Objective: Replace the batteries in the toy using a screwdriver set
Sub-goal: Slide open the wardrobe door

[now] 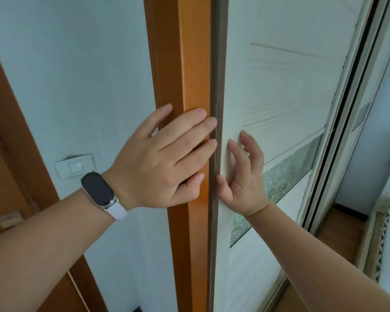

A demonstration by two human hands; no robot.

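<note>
Orange frame (189,64) under left hand (164,158), fingers straight; right hand (245,174) touches white door (279,75).

Hands, left (164,158) and right (245,176), at door (268,91)

Under our left hand (164,158) the orange door post (189,64) reads as varnished wood, smooth and glossy enough to catch the light, while the grey-brown edge strip (217,64) beside it looks matt and slightly rough. Our right hand (245,176) touches a cream sliding panel (279,97) with a matt finish scored by fine grooves, crossed by a band of pebbled, frosted glass (286,176). We also see a matt painted wall (77,75), a smooth white plastic switch (75,167), and a wristband (98,189) with a glossy dark face, shiny metal rim and matt white strap.
</note>
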